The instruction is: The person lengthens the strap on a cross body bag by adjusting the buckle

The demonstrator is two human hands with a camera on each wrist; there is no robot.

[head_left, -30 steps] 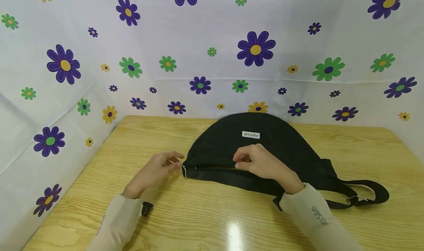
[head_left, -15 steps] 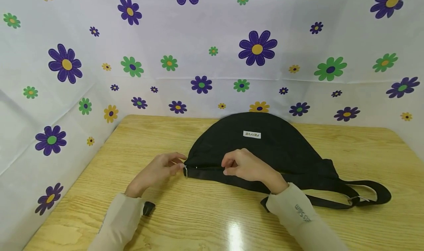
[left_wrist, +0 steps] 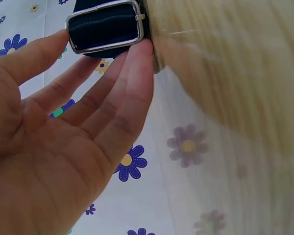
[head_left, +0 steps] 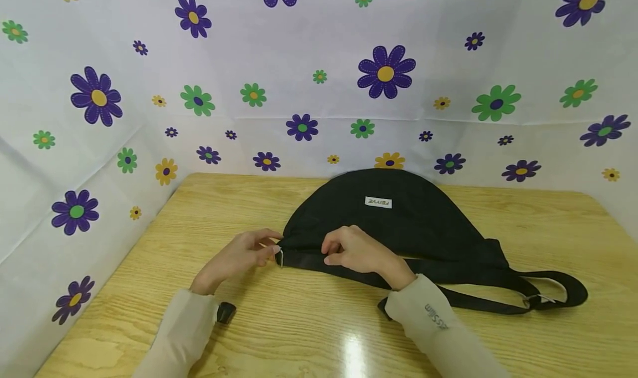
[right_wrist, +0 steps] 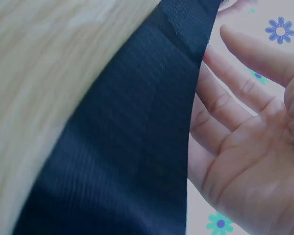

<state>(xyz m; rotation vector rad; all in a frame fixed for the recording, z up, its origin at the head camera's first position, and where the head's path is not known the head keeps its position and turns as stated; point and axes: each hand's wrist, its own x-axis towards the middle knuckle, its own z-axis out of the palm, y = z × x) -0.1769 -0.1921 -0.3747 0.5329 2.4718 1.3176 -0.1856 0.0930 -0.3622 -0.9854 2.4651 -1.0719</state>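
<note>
A black half-moon crossbody bag [head_left: 369,228] with a white label lies on the table, its straight edge and strap toward me. My left hand [head_left: 239,259] is at its left end; thumb and fingers hold the corner by the metal strap buckle [left_wrist: 105,27]. In the left wrist view, the thumb touches one side of that buckle and the fingertips its opposite lower corner. Over the bag's near edge is my right hand [head_left: 359,250], loosely curved. The right wrist view shows the black strap [right_wrist: 132,122] hiding some fingertips of this hand, while the thumb tip is free.
A black plastic clip [head_left: 226,312] lies beside my left sleeve. The looped strap [head_left: 570,289] with a second metal buckle stretches to the right. A flowered white cloth [head_left: 319,51] rises behind the wooden table [head_left: 299,328] and on its left side.
My right hand has moved left along the bag's near edge, toward the left hand. The left hand stays at the bag's left end, which has shifted very slightly right.
</note>
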